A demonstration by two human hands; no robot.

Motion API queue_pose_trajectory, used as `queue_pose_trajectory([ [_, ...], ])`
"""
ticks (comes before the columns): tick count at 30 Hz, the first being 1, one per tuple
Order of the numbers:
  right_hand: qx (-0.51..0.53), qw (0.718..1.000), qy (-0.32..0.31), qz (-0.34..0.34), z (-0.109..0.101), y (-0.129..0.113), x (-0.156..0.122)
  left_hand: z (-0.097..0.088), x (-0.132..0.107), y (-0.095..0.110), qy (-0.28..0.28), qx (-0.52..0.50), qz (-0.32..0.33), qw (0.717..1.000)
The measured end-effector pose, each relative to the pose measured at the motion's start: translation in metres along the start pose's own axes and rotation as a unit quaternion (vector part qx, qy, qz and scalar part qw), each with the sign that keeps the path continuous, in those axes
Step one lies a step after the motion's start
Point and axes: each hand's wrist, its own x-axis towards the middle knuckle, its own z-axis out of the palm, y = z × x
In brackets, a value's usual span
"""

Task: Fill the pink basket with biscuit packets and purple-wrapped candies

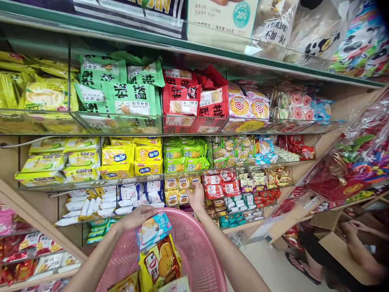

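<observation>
My left hand [138, 217] grips a stack of snack packets [154, 251] over a pink plastic basket [200, 251]; the top one is blue and white, a yellow and orange biscuit packet sits below it. My right hand [196, 196] reaches to the third shelf and closes its fingers on a small yellow cookie packet [193, 181] among similar packets [176, 190]. Red and white packets [220, 184] lie just right of that hand.
Clear-fronted shelves hold rows of green [121, 97], red [194, 97] and yellow [118, 160] snack bags. Hanging bags [355, 162] crowd the right side. Another person's arm [361, 247] and cardboard boxes are low at the right.
</observation>
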Motion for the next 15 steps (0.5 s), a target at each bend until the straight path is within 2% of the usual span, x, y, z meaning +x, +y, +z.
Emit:
queue_pose_trajectory([
  [5,-0.012,1.0,0.011,0.01,0.008,0.002,0.004,-0.001,-0.006,0.004,0.0,-0.013,-0.003,1.0],
  [15,-0.01,0.999,0.011,0.028,0.013,0.002,0.009,-0.003,-0.004,0.0,0.009,0.005,-0.002,1.0],
])
